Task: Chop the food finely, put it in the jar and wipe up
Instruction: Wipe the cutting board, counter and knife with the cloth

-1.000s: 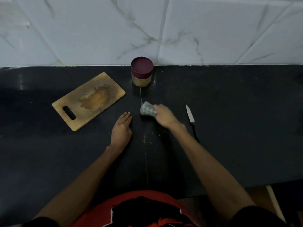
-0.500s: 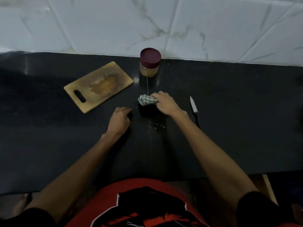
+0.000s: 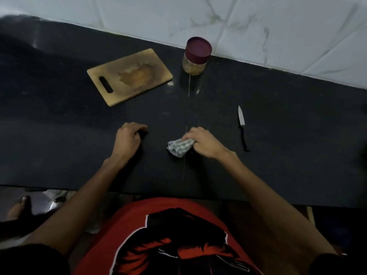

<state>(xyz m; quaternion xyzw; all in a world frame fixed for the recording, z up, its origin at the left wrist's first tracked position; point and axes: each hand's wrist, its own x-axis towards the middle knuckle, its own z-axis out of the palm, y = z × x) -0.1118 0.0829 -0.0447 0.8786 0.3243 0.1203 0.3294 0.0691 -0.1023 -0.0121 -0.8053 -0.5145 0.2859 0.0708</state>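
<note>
the black counter (image 3: 59, 135) takes up most of what i can see, running left to right with a thin pale seam down its middle, and behind it, from 10 through 2 o'clock, the white marble-veined wall tiles (image 3: 158, 14). the person stands at 6 o'clock in a red shirt with a dark print (image 3: 170, 235), both bare forearms reaching onto the counter.

at about 11 o'clock from the hands lies the wooden chopping board (image 3: 130, 76), flat and angled, its handle slot toward the left, a darker damp-looking stain in its middle and nothing on it. just right of the board's far corner, at 12 o'clock and close to the wall, stands the jar (image 3: 195, 56), upright, its maroon lid on, with pale yellowish chopped food visible through the lower half.

the left hand (image 3: 128, 138) rests on the counter at roughly 9 o'clock from the cloth, fingers curled under loosely with the knuckles up, holding nothing that i can see. the right hand (image 3: 202, 143) is at the centre, fingers and thumb bunched round a small checked cloth (image 3: 178, 148), pressing it to the counter right on the seam; the crumpled end of the cloth sticks out toward the left hand, the two well apart.

at 3 o'clock from the right hand lies the small knife (image 3: 242, 128), flat on the counter, blade tip pointing to the wall, dark handle toward the person, clear of the hand.
</note>
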